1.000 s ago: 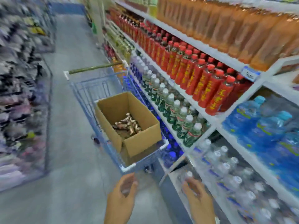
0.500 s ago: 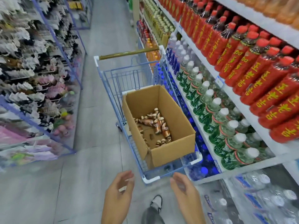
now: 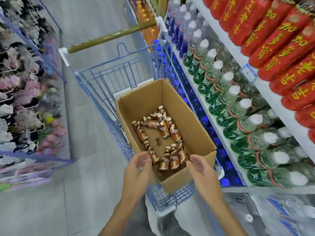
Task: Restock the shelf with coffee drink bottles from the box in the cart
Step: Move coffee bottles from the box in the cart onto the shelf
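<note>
Along the right of the aisle we see the shelf (image 3: 289,126) running away from us, with red bottles (image 3: 281,40) on an upper level and green-labelled bottles (image 3: 226,103) with white caps on the level below. The blue wire cart (image 3: 119,74) stands just beside the shelf, its handle at the far end. Inside the cart, against its right side and near end, sits the open cardboard box (image 3: 184,116). Our two hands hang over the near end of the box, palms turned toward each other. The left hand (image 3: 138,169) is at the near left edge and the right hand (image 3: 202,169) at the near right corner. Both have loosely bent fingers and grip nothing. The coffee drink bottles (image 3: 163,126) lie on their sides on the box floor. One cluster lies toward the far end, a few lie along the left wall, and several lie at the near end between our hands, with bare cardboard showing in the middle.
</note>
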`<action>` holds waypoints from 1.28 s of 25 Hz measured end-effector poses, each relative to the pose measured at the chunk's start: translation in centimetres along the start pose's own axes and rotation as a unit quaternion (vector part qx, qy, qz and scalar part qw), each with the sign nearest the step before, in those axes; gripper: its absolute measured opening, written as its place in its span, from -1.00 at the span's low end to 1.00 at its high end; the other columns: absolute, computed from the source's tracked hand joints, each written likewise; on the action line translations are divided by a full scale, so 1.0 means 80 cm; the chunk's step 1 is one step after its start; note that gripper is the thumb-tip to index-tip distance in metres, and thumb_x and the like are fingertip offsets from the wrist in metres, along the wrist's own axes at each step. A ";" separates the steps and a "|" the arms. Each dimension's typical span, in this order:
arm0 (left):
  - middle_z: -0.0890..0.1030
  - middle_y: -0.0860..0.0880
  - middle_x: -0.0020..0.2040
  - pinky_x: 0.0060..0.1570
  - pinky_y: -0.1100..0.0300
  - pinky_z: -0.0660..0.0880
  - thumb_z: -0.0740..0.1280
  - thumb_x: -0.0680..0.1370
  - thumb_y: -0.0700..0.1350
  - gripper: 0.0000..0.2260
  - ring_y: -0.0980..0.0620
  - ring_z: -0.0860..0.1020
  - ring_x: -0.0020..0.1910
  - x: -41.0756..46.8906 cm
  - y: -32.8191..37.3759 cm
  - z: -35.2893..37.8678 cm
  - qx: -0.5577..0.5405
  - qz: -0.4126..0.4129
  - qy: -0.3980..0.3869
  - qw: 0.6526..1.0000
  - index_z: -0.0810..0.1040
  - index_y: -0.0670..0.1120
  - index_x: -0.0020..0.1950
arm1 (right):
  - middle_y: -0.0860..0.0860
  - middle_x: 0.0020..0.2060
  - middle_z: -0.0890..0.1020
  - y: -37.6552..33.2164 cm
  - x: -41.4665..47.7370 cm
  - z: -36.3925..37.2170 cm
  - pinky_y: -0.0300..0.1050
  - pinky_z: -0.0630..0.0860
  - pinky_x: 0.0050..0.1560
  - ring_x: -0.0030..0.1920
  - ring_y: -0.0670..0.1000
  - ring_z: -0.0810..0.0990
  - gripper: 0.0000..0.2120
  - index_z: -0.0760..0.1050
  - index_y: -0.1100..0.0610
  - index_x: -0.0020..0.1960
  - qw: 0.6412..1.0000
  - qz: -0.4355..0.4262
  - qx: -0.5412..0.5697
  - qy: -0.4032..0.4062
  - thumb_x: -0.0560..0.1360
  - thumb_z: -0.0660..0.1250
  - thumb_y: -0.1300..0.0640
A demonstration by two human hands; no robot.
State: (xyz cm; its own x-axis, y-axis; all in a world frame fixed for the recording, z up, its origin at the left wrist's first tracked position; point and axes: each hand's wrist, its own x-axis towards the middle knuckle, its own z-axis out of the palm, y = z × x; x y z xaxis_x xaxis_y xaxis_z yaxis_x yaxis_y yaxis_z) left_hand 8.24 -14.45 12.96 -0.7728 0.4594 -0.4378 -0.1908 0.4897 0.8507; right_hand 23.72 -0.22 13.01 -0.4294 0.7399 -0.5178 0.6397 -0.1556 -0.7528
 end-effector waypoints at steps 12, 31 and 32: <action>0.54 -0.17 0.37 0.27 0.14 0.43 0.29 0.59 -0.03 -0.57 -0.23 0.49 0.32 0.240 -0.080 0.142 0.210 -0.301 -0.201 0.908 0.46 -0.14 0.43 | -0.03 0.14 0.57 -0.011 0.184 0.067 -0.13 0.36 0.09 0.10 -0.02 0.51 -0.62 0.40 0.04 0.37 0.967 0.241 -0.080 0.029 0.59 0.34 0.00; 0.22 -0.29 0.52 0.36 -0.09 0.36 0.33 0.61 -0.05 -0.21 -0.28 0.38 0.40 0.260 -0.268 0.269 0.276 -0.350 -0.172 0.879 -0.15 -0.15 0.62 | 0.17 0.40 0.48 0.240 0.408 0.157 0.07 0.43 0.35 0.38 0.23 0.47 -0.37 0.33 0.13 0.47 0.903 0.366 -0.224 0.005 0.49 0.46 0.00; 0.25 -0.29 0.51 0.36 -0.08 0.35 0.32 0.61 -0.04 -0.23 -0.28 0.38 0.39 0.263 -0.268 0.270 0.257 -0.360 -0.160 0.883 -0.14 -0.13 0.62 | 0.16 0.39 0.49 0.242 0.410 0.157 0.06 0.43 0.33 0.38 0.22 0.48 -0.38 0.34 0.13 0.46 0.903 0.367 -0.226 0.004 0.48 0.48 0.00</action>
State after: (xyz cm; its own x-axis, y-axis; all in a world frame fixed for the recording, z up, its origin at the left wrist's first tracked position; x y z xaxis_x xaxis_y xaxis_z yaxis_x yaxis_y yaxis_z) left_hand 9.10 0.69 -20.80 -0.3369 0.0383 -0.9408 -0.1997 0.9735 0.1111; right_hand 13.99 12.79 -23.65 0.2187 0.5519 -0.8048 0.9452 -0.3246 0.0342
